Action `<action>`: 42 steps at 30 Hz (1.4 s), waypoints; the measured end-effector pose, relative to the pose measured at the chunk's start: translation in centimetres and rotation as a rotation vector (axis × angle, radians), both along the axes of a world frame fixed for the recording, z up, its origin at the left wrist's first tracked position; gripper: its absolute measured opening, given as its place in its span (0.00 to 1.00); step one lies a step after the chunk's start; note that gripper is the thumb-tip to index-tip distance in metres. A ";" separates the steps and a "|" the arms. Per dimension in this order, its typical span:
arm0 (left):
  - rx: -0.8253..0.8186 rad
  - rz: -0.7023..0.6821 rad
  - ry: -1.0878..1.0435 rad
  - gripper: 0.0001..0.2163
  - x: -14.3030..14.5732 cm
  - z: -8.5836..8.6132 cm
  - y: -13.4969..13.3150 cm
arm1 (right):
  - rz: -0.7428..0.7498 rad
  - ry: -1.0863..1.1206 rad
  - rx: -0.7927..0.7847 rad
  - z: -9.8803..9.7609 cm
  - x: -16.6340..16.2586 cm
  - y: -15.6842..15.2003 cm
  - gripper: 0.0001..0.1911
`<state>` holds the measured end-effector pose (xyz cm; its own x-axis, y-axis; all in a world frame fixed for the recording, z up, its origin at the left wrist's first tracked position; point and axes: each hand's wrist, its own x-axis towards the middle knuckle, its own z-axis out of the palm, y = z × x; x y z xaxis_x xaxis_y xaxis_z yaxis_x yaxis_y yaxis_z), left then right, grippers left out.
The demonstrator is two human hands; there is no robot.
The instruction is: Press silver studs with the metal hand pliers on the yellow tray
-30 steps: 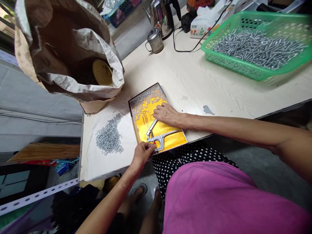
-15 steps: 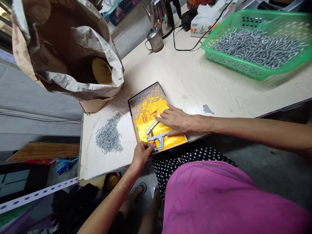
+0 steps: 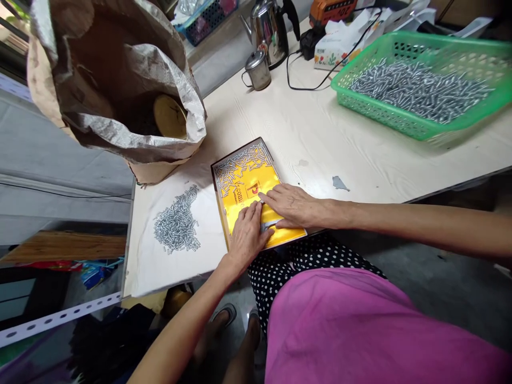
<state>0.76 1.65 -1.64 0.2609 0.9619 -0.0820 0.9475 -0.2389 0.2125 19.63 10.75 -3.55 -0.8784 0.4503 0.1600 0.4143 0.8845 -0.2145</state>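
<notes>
A pair of snap-fastener pliers (image 3: 271, 224) lies over a shallow tray with a yellow printed lining (image 3: 264, 177), mostly hidden under both hands. My left hand (image 3: 248, 232) wraps over the head and jaw end, fingers forward and thumb to the near side. My right hand (image 3: 294, 205) grips the handle ends from the right. Small silver metal pins (image 3: 230, 170) lie scattered along the tray's far and left sides. Whether a pin sits in the jaws is hidden under my left hand.
Left of the tray is a heap of loose pins (image 3: 176, 221). A big paper sack (image 3: 152, 170) stands behind it. At the right sits a green basket (image 3: 400, 120) of silver metal parts. A steel cup (image 3: 258, 72), a kettle (image 3: 270, 34) and a black cable (image 3: 308, 88) are at the back.
My left hand has moved from pinching at the jaw tip to lying over the pliers' head. My right hand has closed in on the handles. The view has shifted slightly.
</notes>
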 end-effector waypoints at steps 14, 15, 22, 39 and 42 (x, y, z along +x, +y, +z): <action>-0.100 0.033 0.025 0.09 0.6 0.5 1.6 | 0.010 -0.028 -0.038 -1.1 -0.8 -1.5 0.10; -0.105 0.033 0.025 0.07 0.7 0.5 1.6 | 0.024 -0.019 -0.054 -1.1 -0.8 -1.5 0.10; -0.050 0.062 -0.008 0.16 0.6 -0.2 1.3 | -0.003 -0.006 0.077 -2.1 -0.9 -1.6 0.08; -0.029 0.860 0.515 0.15 -15.5 0.6 0.1 | -0.139 0.284 0.106 -1.0 -2.2 0.3 0.10; -0.011 0.759 0.523 0.13 -15.5 0.0 0.1 | -0.073 0.268 0.134 -0.5 -1.8 0.4 0.10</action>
<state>-14.77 1.78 -1.64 -0.5128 0.8583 -0.0215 0.8251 0.4857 -0.2888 17.80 11.16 -4.05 -0.7629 0.4702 0.4438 0.4225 0.8821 -0.2083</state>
